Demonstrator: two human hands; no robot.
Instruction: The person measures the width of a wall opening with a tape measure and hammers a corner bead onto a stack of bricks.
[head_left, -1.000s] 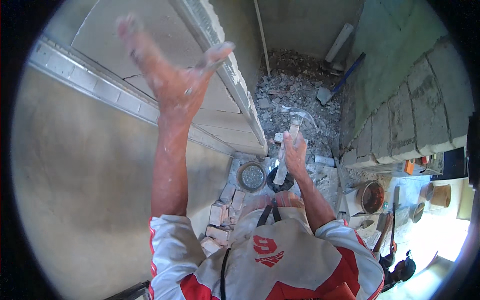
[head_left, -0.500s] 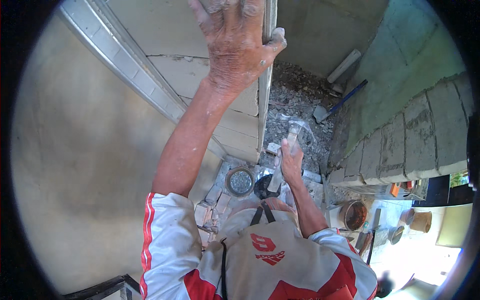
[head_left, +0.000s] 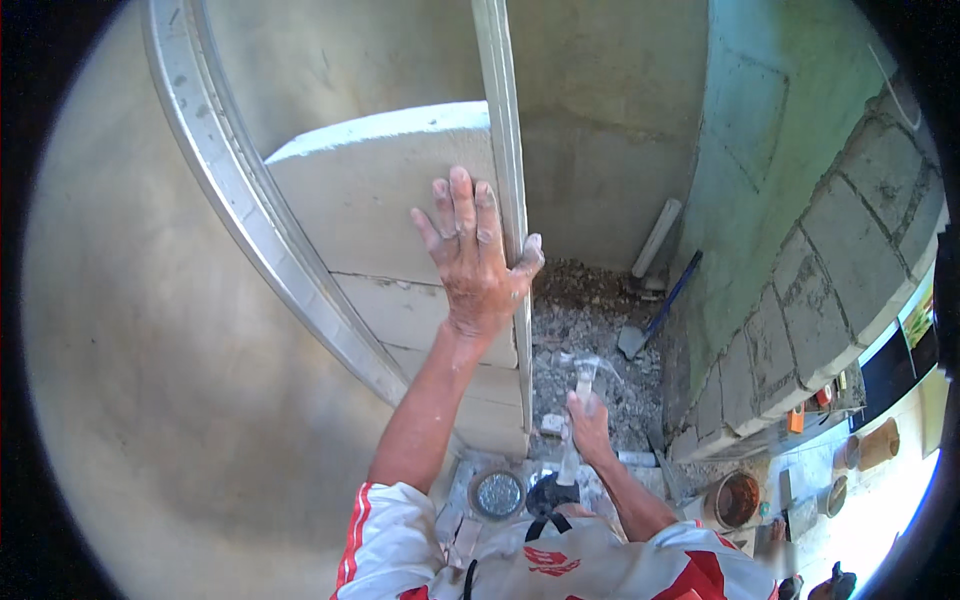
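My left hand lies flat with its fingers spread on the pale block wall, its thumb reaching over the metal upright at the wall's right edge. Dust whitens the fingertips. Lower down, my right hand is closed round the pale handle of a hammer. The hammer's head points up and away from me, above rubble, and looks clear of the wall. Thin joint lines run between the stacked blocks, and the top edge of the uppermost one is bright white.
A long metal frame curves along the left. Rubble covers the floor beyond the wall, with a blue-handled shovel and a white pipe. Buckets stand near my feet. Rough blockwork juts out at right.
The view has tilted up, so both hands sit lower in the picture and the wall's white top edge shows. My left hand stays on the blocks; my right keeps hold of the hammer.
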